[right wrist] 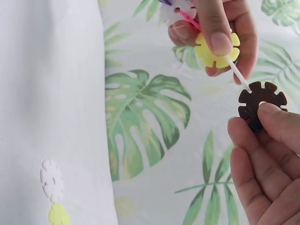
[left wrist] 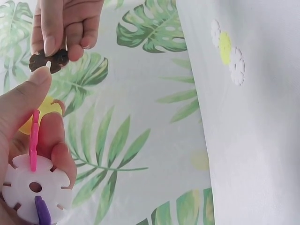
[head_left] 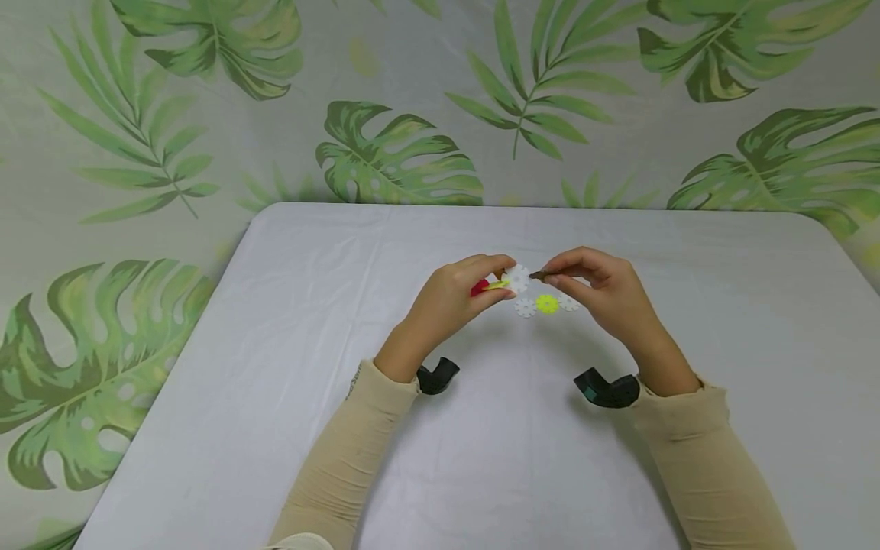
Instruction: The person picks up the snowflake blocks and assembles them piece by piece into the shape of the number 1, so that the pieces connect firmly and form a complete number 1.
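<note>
Leafy backdrop [head_left: 275, 145], white desk [head_left: 206, 428]; mid-frame, left hand [head_left: 450, 294] pinches yellow disc [right wrist: 205, 52], right hand [head_left: 605, 294] pinches brown disc [right wrist: 255, 96], seemingly leaving its edge free for white disc [right wrist: 239, 75].

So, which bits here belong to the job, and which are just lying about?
In the job:
- joined discs, in the left hand
- brown disc, pinched by the right hand

Lying on the table, perhaps spares:
- loose yellow disc
- two white discs beside it

left fingers [head_left: 490, 265]: pinching | right fingers [head_left: 567, 260]: pinching | forearms [head_left: 333, 466]: angled inward
</note>
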Available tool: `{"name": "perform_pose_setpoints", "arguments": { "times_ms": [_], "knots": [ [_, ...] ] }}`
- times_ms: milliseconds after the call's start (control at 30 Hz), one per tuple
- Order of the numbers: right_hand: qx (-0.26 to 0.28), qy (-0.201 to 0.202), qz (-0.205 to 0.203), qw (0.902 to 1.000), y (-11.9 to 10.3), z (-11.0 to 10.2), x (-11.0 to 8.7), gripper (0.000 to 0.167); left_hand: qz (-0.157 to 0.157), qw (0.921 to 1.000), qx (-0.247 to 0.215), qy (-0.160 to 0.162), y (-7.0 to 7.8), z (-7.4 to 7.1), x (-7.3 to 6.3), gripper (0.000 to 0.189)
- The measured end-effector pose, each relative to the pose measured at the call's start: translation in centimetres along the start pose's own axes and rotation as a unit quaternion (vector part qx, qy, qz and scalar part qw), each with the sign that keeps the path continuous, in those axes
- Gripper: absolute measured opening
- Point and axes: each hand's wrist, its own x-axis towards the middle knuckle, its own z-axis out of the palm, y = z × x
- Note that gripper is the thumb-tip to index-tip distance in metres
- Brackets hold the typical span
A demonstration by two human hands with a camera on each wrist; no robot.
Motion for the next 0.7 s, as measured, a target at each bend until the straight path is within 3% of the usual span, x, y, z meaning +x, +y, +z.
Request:
{"name": "perform_pose_setpoints", "arguments": {
  "times_ms": [300, 700],
  "knots": [
    [-0.005, 0.018, -0.017, 0.9997, -0.4, 0.3, 0.0, 0.020, 0.007, 1.0000, 0.001, -0.003, 0.3, 0.1, 0.1, 0.037],
    [-0.023, 0.022, -0.004, 0.9995, 0.9, 0.3, -0.4, 0.020, 0.010, 0.9999, 0.002, -0.011, 0.3, 0.3, 0.0, 0.035]
  ]
}}
